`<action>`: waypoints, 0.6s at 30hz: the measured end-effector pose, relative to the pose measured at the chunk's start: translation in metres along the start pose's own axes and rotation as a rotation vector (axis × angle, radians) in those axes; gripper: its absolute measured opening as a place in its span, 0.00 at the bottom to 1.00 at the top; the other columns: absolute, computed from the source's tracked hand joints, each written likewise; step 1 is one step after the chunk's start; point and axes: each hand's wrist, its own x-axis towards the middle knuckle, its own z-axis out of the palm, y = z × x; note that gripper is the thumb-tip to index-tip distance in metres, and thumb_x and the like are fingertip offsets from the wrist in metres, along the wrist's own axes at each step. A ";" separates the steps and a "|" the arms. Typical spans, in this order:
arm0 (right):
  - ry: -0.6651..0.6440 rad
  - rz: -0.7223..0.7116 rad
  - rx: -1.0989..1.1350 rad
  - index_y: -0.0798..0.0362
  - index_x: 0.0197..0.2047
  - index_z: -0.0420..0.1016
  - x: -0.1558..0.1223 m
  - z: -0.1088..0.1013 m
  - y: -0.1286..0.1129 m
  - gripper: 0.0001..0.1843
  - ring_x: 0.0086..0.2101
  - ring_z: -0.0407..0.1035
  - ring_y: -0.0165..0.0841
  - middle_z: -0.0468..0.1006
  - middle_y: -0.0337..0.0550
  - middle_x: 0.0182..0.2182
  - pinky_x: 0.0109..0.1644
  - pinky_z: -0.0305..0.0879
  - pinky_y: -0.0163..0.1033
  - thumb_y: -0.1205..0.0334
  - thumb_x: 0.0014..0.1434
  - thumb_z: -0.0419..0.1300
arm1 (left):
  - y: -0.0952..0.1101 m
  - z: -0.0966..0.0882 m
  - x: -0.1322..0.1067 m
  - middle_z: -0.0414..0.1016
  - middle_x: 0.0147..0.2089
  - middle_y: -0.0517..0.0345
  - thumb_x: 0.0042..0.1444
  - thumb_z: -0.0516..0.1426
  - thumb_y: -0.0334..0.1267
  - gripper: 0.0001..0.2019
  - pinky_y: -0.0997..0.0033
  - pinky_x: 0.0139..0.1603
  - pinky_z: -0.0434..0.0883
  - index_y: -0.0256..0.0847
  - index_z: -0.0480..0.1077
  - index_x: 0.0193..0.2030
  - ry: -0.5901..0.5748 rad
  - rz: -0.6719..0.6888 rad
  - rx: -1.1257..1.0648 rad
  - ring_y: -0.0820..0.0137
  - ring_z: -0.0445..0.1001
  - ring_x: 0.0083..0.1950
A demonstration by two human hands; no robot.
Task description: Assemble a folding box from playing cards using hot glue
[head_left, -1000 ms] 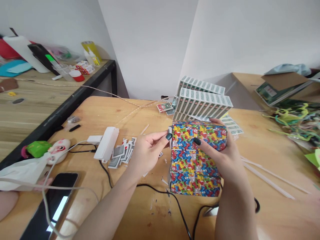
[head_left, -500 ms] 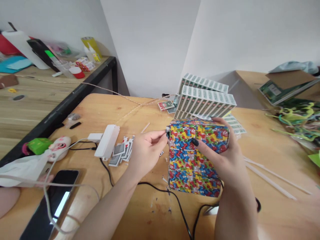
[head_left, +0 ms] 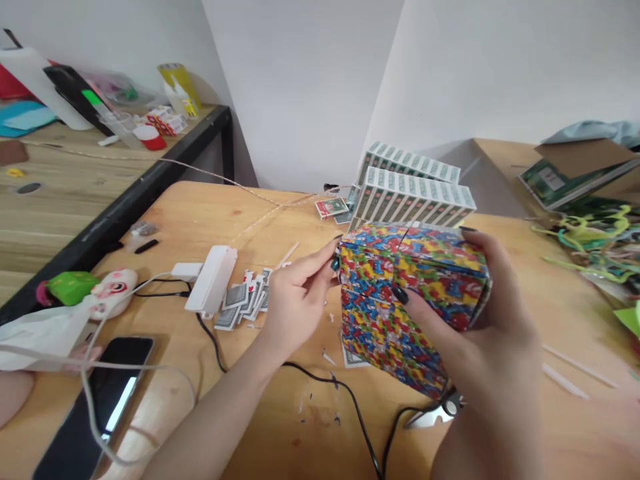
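Observation:
A block-shaped box (head_left: 380,327) covered in a bright red, blue, yellow and green pattern is held tilted above the table, its top and front faces in sight. My right hand (head_left: 490,340) grips it from the right, thumb on the front and fingers around the far side. At its upper left edge, my left hand (head_left: 295,297) is closed in a pinch. What lies exactly between those fingertips is mostly hidden. A playing card (head_left: 353,360) shows partly beneath the box. Loose playing cards (head_left: 243,301) lie overlapped left of my left hand.
Behind the box stand rows of card packs (head_left: 415,197) and a red-edged pack (head_left: 331,207). A white adapter (head_left: 213,280), black cable (head_left: 345,393), phone (head_left: 97,407) and metal tool (head_left: 430,418) lie about the table. White strips (head_left: 567,381) are on the right.
The box has turned and tipped, so more of its top face shows, and its right side has come nearer. My right hand moved right with it; my left hand stays at the left edge.

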 end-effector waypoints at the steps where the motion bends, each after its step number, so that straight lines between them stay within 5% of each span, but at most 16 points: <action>1: -0.010 0.002 0.029 0.38 0.62 0.60 0.003 0.000 0.002 0.39 0.45 0.72 0.44 0.71 0.41 0.53 0.47 0.73 0.51 0.52 0.48 0.67 | 0.001 -0.002 0.000 0.79 0.51 0.53 0.58 0.58 0.40 0.14 0.69 0.39 0.80 0.43 0.76 0.49 -0.015 0.002 0.002 0.67 0.81 0.40; 10: -0.085 0.113 0.175 0.37 0.62 0.60 0.009 -0.003 0.010 0.42 0.49 0.71 0.50 0.73 0.43 0.52 0.53 0.70 0.56 0.52 0.44 0.69 | 0.000 -0.012 -0.002 0.82 0.41 0.54 0.57 0.60 0.41 0.12 0.73 0.36 0.79 0.43 0.79 0.45 0.023 0.056 0.127 0.70 0.79 0.33; 18: -0.034 0.007 0.155 0.39 0.62 0.61 0.002 0.007 0.000 0.39 0.47 0.72 0.45 0.73 0.42 0.51 0.50 0.73 0.50 0.53 0.47 0.68 | 0.006 -0.011 -0.002 0.83 0.38 0.57 0.55 0.60 0.36 0.08 0.73 0.38 0.78 0.42 0.80 0.41 0.134 0.113 0.144 0.70 0.80 0.35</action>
